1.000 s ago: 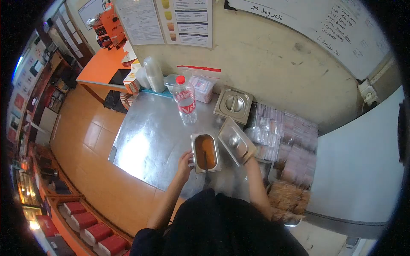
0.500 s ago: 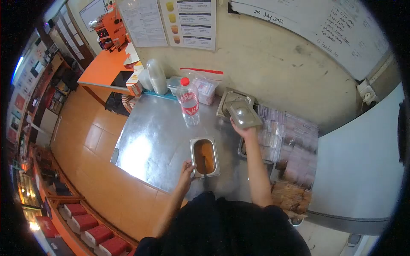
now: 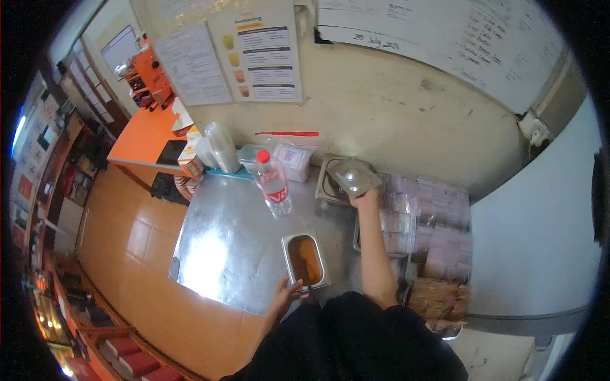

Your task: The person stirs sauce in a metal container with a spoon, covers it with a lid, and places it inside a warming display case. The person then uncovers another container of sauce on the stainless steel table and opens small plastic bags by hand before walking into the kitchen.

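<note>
A small steel food pan [image 3: 325, 281] holding orange-brown sauce [image 3: 307, 257] stands on the metal table. My left hand [image 3: 287, 296] is closed on its near left corner, with fingers close to the dark handle of a utensil dipping into the sauce. Further off to the right, my right hand [image 3: 367, 198] grips a steel pan lid [image 3: 353, 178] by its edge. The lid is tilted over a second steel pan [image 3: 323, 190] by the wall and covers part of its opening. Whether lid and pan touch, I cannot tell.
A red-capped plastic bottle [image 3: 274, 190] stands on the metal table [image 3: 229, 235], with stacked plastic cups [image 3: 222, 147] and a zip bag [image 3: 293, 159] behind it. Many clear packets [image 3: 438, 222] lie to the right. A pale fridge [image 3: 534, 235] borders that side.
My right hand has brought the lid slightly left and turned it over the second pan. My left hand has shifted along the sauce pan's near corner toward the utensil handle. The view has tilted upward.
</note>
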A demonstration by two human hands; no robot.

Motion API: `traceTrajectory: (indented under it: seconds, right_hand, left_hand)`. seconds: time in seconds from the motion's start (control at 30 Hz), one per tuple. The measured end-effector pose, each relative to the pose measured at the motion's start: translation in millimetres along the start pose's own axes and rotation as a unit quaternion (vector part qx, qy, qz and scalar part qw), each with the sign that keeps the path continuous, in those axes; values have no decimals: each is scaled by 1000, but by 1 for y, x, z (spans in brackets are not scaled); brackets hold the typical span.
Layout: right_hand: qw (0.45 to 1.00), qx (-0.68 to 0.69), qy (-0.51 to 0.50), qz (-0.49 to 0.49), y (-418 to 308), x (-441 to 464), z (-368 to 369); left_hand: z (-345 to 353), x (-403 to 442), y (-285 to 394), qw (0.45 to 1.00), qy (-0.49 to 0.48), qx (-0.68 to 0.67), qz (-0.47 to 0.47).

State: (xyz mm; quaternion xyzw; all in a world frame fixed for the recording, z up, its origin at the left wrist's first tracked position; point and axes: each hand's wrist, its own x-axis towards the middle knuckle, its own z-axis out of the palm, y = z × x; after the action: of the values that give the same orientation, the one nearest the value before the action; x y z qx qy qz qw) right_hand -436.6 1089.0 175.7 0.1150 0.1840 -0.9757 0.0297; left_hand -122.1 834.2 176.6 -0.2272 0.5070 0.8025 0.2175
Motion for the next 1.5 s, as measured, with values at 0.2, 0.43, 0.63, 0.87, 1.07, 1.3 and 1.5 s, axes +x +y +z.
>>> traceTrajectory:
  seconds: [0.2, 0.43, 0.63, 0.87, 1.07, 1.3, 1.5]
  right_hand:
    - [737, -495, 374, -267, 8, -23, 1]
    - [641, -612, 417, -200, 4, -25, -28]
    - [531, -704, 300, -365, 19, -142, 14]
    - [615, -777, 114, -69, 137, -373, 32]
    - [744, -605, 193, -205, 87, -426, 46]
    - [426, -727, 186, -506, 30, -500, 32]
    - [435, -766, 202, -428, 22, -665, -8]
  left_hand:
    - [-12, 15, -11, 999, -27, -33, -3]
    - [-27, 23, -9, 997, -10, -39, -59]
    - [-43, 44, -3, 986, -167, -29, 5]
    - [-13, 25, 25, 974, -223, 19, -34]
    - [34, -35, 27, 944, -316, 33, -86]
    - [69, -110, -16, 893, -385, 135, -191]
    - [111, -178, -90, 815, -506, 167, -228]
